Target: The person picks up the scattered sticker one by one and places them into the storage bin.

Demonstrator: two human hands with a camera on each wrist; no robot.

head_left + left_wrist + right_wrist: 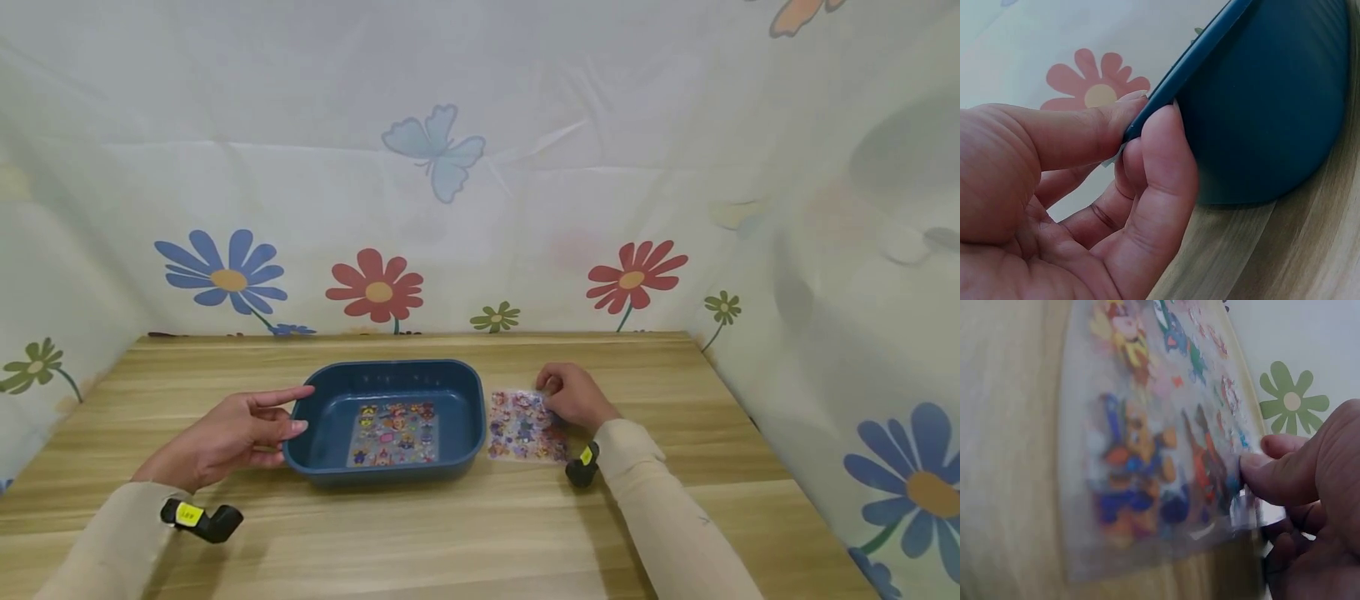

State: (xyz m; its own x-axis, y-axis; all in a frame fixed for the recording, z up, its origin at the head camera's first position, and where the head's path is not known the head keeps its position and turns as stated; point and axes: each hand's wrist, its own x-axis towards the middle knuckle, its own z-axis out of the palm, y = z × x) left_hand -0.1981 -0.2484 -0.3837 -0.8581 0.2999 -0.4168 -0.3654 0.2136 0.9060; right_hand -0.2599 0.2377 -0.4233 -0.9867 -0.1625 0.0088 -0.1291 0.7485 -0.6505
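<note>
My left hand (232, 433) pinches the rim of a dark blue plastic basin (468, 454) at its left end; the left wrist view shows the thumb on one side of the rim and curled fingers (1169, 156) on the other. Inside the basin lies a clear sticker sheet (393, 435) with colourful cartoon figures. Just right of the basin, my right hand (573, 393) pinches a second clear sticker sheet (521, 425) by its edge. In the right wrist view, the thumb (1266, 472) presses on that sheet, which stands tilted and slightly blurred, its cartoon figures facing the camera.
Both objects are on a wood-grain table (420, 542). Behind it hangs a pale cloth (525, 208) printed with flowers and a butterfly, which also closes off both sides. Small black wrist cameras (213, 523) are strapped over the sleeves.
</note>
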